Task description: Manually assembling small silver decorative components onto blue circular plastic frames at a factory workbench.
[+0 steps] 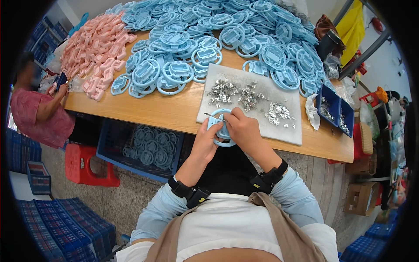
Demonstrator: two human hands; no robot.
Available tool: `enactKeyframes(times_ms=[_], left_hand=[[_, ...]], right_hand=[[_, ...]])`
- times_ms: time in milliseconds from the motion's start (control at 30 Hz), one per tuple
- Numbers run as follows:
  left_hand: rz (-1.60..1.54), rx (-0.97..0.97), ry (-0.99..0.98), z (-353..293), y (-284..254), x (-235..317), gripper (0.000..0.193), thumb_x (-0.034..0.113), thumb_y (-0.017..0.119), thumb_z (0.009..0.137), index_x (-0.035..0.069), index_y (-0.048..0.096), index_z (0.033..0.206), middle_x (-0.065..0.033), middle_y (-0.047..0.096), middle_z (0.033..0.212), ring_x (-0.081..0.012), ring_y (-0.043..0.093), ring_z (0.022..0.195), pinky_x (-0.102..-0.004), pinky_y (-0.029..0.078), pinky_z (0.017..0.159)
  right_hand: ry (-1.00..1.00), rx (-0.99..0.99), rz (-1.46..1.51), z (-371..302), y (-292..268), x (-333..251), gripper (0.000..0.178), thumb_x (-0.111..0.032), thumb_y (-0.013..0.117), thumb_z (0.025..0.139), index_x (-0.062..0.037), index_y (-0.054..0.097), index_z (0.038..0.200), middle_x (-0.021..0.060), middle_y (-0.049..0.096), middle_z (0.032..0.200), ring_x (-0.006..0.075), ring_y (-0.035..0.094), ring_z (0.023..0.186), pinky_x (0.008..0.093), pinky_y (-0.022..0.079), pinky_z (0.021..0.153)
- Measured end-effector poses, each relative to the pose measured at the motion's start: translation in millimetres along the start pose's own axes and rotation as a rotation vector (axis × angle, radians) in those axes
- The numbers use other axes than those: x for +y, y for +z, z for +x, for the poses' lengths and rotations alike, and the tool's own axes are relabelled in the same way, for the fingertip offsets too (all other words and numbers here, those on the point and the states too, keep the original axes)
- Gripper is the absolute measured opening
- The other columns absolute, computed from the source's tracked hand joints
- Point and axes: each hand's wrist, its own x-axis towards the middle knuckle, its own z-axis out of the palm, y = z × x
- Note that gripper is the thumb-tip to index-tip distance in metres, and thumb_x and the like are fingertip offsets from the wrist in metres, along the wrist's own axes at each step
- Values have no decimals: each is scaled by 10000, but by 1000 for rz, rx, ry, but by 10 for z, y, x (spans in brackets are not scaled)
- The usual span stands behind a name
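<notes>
A light blue plastic ring-shaped part is held in front of me, just off the near edge of the table. My left hand is closed around its left side, with the thumb pressed on its face. Over its upper right, the fingers of my right hand pinch slim metal tweezers that point left across the part. The tips are too small to make out. Just beyond my hands, a white foam mat bears loose piles of small silvery metal pieces.
A large heap of similar blue parts covers the far table, beside pink plastic parts. Blue bins with metal pieces stand right. Below the table is a blue crate of parts, near a red stool. Another person works at left.
</notes>
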Motion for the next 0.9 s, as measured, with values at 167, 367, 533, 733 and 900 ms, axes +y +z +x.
enactKeyframes(times_ms=[167, 367, 533, 733, 900], left_hand=[[-9, 18, 7, -20, 34, 31, 276, 87, 551, 848, 65, 481, 1114, -21, 579, 934, -108, 578, 806, -252, 472, 638], [-54, 4, 17, 13, 17, -15, 292, 70, 544, 850, 47, 469, 1132, -45, 584, 976, -135, 591, 859, -292, 496, 708], [-61, 5, 5, -15, 34, 19, 306, 65, 540, 853, 41, 459, 1147, -53, 578, 1000, -144, 589, 875, -308, 498, 737], [-46, 25, 12, -6, 53, 21, 316, 68, 546, 849, 47, 458, 1152, -49, 571, 1002, -146, 583, 888, -307, 496, 737], [-35, 31, 12, 11, 33, 13, 317, 74, 554, 843, 50, 464, 1146, -43, 572, 980, -132, 581, 852, -285, 484, 693]], right_hand=[[148, -76, 116, -89, -173, -74, 348, -132, 590, 757, -79, 560, 1099, 78, 539, 788, 269, 583, 596, 360, 460, 477], [221, -135, 112, -331, -301, -105, 500, -35, 578, 749, -143, 507, 1232, 110, 545, 731, 292, 569, 593, 391, 449, 520], [173, -181, 2, -397, -260, -133, 505, -40, 552, 740, -154, 499, 1229, 100, 554, 713, 287, 576, 544, 390, 467, 489], [171, -221, -86, -331, -267, -155, 511, -36, 562, 719, -128, 508, 1218, 101, 560, 709, 278, 577, 530, 370, 474, 482], [143, -219, -108, -307, -317, -176, 520, -16, 572, 717, -130, 506, 1220, 89, 534, 685, 266, 546, 495, 357, 440, 440]])
